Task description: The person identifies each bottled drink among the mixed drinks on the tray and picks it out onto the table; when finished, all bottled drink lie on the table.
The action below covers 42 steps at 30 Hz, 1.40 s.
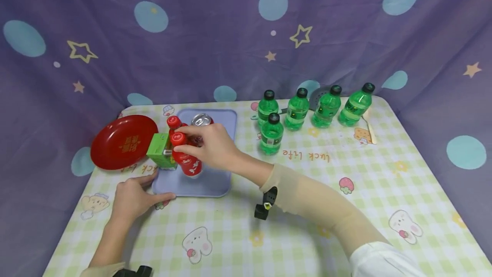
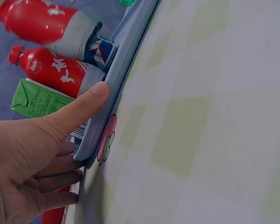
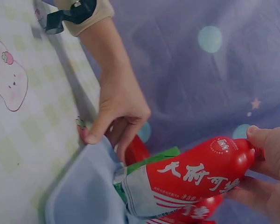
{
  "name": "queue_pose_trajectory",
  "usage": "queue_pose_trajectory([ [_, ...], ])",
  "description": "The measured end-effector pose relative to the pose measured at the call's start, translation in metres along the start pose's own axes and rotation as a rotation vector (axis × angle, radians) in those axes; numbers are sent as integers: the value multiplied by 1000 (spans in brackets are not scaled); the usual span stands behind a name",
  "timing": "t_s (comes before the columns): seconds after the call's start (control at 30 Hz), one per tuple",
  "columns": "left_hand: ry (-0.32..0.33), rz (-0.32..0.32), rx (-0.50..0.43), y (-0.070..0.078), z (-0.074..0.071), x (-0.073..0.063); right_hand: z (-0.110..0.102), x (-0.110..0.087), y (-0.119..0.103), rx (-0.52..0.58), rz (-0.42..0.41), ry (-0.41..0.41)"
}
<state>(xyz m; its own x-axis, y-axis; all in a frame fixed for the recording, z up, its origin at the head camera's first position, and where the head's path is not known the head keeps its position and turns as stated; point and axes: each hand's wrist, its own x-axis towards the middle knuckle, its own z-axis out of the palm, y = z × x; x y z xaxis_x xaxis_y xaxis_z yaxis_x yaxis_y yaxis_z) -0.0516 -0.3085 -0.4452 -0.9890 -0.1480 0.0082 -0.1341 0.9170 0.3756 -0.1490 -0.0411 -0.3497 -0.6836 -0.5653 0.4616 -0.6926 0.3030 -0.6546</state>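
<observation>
My right hand pinches the capped neck of a red cola bottle and holds it tilted over the blue tray. Whether its base touches the tray, I cannot tell. With thumb and fingers on either side, my left hand grips the tray's near left corner. Beside the held bottle stand a second red bottle and a green drink carton, both on the tray. Farther back on it is a drink can, partly hidden by the right hand.
A red plate lies to the tray's left. Several green bottles with black caps stand at the back right. Behind them lie a dark slotted utensil and a light-coloured utensil. A purple curtain hangs behind the table.
</observation>
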Motion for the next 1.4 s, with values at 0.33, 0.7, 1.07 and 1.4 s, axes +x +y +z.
queue_pose_trajectory([
  [0.33, -23, -26, -2, 1, 0, -1, -49, -19, 6, 48, 20, 59],
  [0.7, -24, -16, -5, 0, 0, 0, -105, -48, 15, 31, 62, 161],
  [1.07, -32, -30, -5, 0, -1, 1, -163, -81, 22, -102, 101, 310],
  [1.4, -6, 3, -16, 0, 0, 0, -206, -110, 34, -247, 167, 412],
])
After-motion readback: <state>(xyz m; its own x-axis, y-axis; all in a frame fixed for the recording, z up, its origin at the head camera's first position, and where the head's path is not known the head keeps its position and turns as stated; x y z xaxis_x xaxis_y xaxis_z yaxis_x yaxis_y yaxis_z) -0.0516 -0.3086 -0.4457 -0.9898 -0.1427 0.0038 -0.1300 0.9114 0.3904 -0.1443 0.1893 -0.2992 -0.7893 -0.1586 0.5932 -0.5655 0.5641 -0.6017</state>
